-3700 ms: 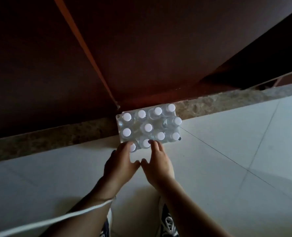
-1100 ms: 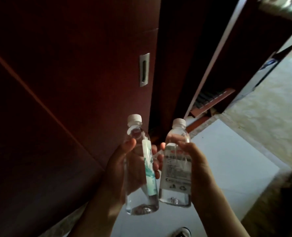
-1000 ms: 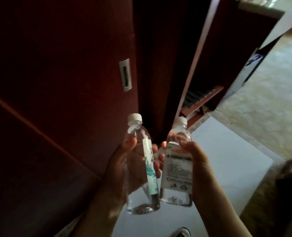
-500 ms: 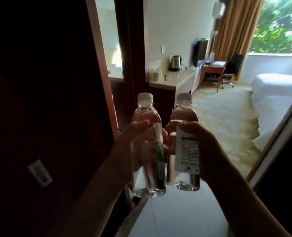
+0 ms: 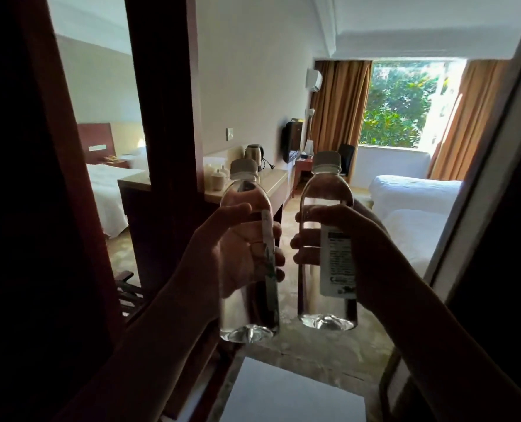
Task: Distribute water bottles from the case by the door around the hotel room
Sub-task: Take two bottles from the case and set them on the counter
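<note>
At the centre of the frame, my left hand [image 5: 222,254] and right hand [image 5: 362,257] are each gripping an upright water bottle, left bottle [image 5: 248,306] and right bottle [image 5: 327,190] side by side, apart.

window [image 5: 405,105] daylit | tan curtains [image 5: 340,105] | white bed [image 5: 414,190] | counter [image 5: 271,181] with kettle [image 5: 254,153]

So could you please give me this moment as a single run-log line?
phase: carrying | left hand: holds left bottle upright | right hand: holds right bottle upright | ahead: counter with kettle
</note>
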